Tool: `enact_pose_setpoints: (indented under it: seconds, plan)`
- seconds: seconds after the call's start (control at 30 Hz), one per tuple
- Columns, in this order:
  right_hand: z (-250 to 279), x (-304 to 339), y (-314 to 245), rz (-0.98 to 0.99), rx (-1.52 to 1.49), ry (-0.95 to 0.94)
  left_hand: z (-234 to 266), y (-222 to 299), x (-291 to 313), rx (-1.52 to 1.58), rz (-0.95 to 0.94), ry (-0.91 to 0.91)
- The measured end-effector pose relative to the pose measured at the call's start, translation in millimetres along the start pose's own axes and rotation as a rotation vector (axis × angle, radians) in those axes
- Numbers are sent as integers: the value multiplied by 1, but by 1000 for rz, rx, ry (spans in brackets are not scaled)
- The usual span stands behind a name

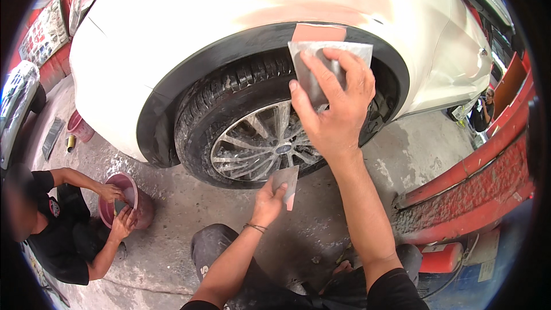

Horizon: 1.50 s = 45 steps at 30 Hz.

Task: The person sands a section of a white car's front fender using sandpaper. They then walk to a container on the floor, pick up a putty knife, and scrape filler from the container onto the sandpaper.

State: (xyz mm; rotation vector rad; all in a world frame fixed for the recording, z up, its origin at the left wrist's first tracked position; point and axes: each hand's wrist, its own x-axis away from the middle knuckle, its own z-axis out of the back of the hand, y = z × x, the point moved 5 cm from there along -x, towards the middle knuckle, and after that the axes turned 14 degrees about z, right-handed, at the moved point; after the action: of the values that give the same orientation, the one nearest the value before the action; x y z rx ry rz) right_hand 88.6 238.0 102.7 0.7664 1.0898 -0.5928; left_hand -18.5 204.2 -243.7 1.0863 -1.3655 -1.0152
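Well, up at the front wheel arch (201,69), a flat metal spreader (309,83) stands over the top of the tyre (198,117), its upper edge near the dark trim. The right hand (338,95) has its fingers spread across the near face, thumb set apart toward the left edge. A flat pink patch (318,33) shows just above; I can't tell whether it sits on the spreader or the car. Lower down, the left hand (267,202) pinches a smaller metal plate (291,177), thumb on its face, pink paste (290,202) at its bottom corner, in front of the alloy wheel (252,138). Above the arch, the white car's fender (315,0) carries a broad tan-pink area. Off left, a co-worker (63,235) in black holds something dark over a pink bucket (146,212). A red cylinder (442,257) lies at lower right.
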Motion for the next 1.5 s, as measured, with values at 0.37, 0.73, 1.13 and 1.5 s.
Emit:
enact_pose_setpoints:
  seconds: [0.37,0.73,1.13,1.5]
  plan:
    - [-13,-14,15,55,-11,96,-2,11,8,12,70,-5]
    - [6,53,-18,-57,-265,-305,5,-10,-10,334,103,-47]
    - [63,178,-52,-182,-943,-794,-16,41,45,1057,394,-385]
    - [55,186,-23,-43,-522,-949,14,53,40,265,2,-51]
